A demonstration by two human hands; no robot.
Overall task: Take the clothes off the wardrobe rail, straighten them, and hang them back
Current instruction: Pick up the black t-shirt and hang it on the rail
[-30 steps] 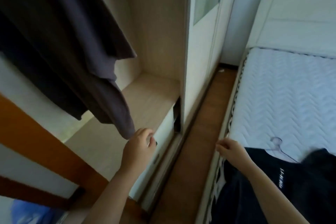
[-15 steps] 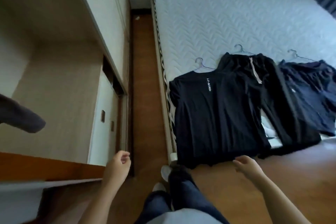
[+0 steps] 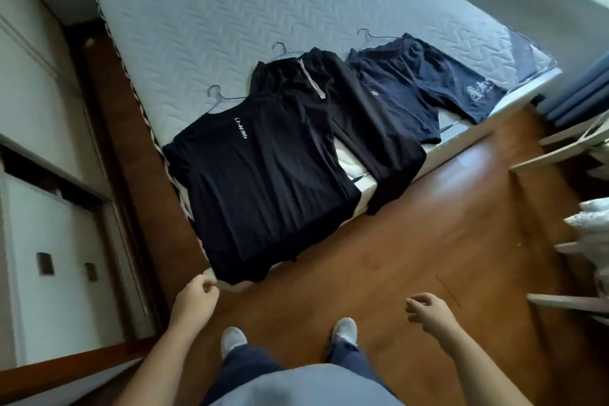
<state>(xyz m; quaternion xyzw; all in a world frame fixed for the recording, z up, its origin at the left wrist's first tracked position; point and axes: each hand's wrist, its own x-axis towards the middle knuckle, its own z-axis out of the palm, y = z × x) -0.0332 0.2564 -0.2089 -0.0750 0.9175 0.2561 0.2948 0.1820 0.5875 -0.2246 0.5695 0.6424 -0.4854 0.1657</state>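
While three dark garments lie side by side across the foot of the bed [image 3: 250,3], a person stands over them on the wooden floor [image 3: 379,241], both hands empty.

Left hand: the left hand [image 3: 194,301] hovers just below the hem of the black T-shirt [image 3: 263,188], fingers loosely curled, gripping nothing.

Right hand: the right hand [image 3: 428,311] hangs over bare floor, well apart from the clothes, fingers half curled and holding nothing.

Clothes: the T-shirt lies nearest the wardrobe [image 3: 49,201], its hem drooping over the bed's edge; black trousers [image 3: 372,122] with a pale drawstring lie beside it, partly under it; a navy garment [image 3: 415,82] lies farthest right.

Hangers: a wire hanger [image 3: 219,99] shows at the T-shirt's collar, a second hanger hook [image 3: 285,48] above the trousers' waistband, a third hook [image 3: 364,33] above the navy piece.

Step in hand: by appearances, reaching for the T-shirt to smooth it or lift it.

Doing it well: taking the hem at both corners and drawing it flat would likely clear the creases; lifting by the hanger hook, not the cloth, should keep the shoulders seated.

Risk: the overhanging hem could slide the shirt onto the floor, and pulling it may drag the overlapped trousers.
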